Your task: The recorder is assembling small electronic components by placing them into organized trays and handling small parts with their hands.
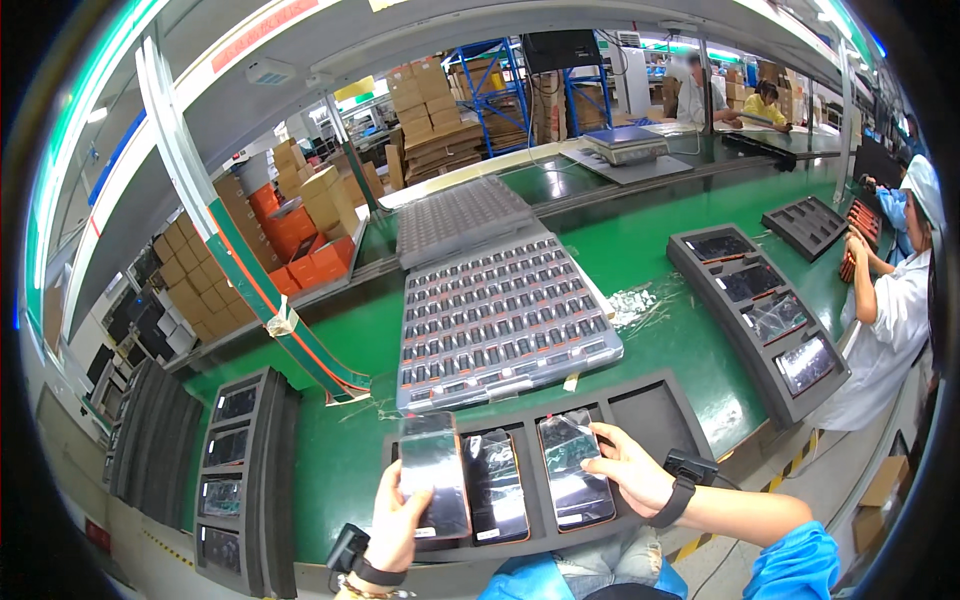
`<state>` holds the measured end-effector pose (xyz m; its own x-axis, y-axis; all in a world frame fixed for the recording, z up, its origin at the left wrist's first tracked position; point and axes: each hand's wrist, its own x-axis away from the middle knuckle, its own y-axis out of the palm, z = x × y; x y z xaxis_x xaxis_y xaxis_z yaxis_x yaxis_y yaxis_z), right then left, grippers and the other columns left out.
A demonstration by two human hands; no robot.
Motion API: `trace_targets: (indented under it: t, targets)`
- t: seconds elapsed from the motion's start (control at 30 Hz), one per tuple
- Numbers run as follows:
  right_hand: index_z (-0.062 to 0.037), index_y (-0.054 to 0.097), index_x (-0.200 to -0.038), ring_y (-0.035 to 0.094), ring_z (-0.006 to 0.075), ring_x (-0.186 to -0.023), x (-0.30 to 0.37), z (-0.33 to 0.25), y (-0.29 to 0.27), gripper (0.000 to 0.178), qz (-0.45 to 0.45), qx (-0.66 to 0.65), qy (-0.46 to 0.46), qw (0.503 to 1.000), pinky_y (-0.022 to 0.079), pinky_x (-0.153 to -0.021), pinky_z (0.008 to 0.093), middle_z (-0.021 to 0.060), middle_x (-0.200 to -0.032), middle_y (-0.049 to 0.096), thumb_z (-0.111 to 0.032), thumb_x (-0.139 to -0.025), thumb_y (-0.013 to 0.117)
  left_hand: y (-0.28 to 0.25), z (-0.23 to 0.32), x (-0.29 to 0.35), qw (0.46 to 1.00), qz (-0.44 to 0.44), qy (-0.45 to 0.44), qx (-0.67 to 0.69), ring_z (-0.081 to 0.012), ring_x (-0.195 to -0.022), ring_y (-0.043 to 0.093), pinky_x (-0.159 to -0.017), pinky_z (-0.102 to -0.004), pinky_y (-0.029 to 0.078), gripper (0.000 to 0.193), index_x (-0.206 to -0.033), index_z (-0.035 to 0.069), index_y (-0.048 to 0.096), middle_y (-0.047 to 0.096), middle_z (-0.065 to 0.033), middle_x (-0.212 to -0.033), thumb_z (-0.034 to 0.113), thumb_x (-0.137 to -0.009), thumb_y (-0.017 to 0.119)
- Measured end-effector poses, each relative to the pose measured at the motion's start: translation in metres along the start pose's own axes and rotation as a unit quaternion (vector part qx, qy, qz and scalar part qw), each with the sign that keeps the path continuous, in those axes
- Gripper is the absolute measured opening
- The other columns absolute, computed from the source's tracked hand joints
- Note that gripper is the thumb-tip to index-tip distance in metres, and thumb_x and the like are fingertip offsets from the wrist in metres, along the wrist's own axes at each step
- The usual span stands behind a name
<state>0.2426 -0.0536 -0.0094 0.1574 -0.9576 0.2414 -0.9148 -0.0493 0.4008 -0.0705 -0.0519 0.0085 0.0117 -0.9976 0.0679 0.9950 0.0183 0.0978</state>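
Observation:
My left hand (pixel 396 515) is closed round the edges of a smartphone (pixel 434 470) with an orange-edged frame, tilted above the left end of a dark foam tray (pixel 655 425). Clear film sticks up past the phone's top edge. A second smartphone (pixel 496 487) lies in the tray just to its right, under film. My right hand (pixel 635 472) grips a third smartphone (pixel 574 468) by its right side, with the thumb on its screen. Whether this phone is raised off the tray I cannot tell.
Behind the tray stands a clear blister tray (pixel 500 320) filled with small dark parts. More foam trays holding phones (pixel 240 400) are stacked at left; another tray (pixel 728 290) lies at right. Scraps of film (pixel 635 305) litter the green bench. A co-worker (pixel 895 270) sits at far right.

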Motion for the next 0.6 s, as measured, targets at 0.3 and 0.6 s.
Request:
trace_targets:
  t: [0.3, 0.6]
  targets:
    - [-0.0018, 0.024, -0.148, 0.038, 0.0218, -0.137, 0.011, 0.002, 0.000, 0.070, -0.037, -0.013, -0.003, 0.999, 0.034, -0.114, 0.0362, 0.0143, -0.148, 0.036, 0.002, -0.089, 0.061, 0.057, -0.049, 0.020, 0.994, -0.045, 0.045, -0.093, -0.0285, -0.144, 0.034, -0.119, -0.0379, 0.025, 0.078, -0.156, 0.000, 0.016, 0.035, -0.0230, -0.153, -0.006, -0.091, 0.058]
    - [-0.0116, 0.027, -0.147, 0.041, 0.0222, -0.133, 0.012, -0.005, -0.007, 0.068, 0.018, -0.036, 0.032, 0.999, 0.039, -0.106, 0.0450, 0.0111, -0.151, 0.033, -0.004, -0.090, 0.062, 0.078, -0.060, 0.014, 0.937, -0.010, 0.149, -0.316, -0.0384, -0.150, 0.021, -0.122, -0.0395, 0.018, 0.073, -0.154, -0.005, 0.019, 0.020, -0.0283, -0.159, 0.000, -0.090, 0.054]
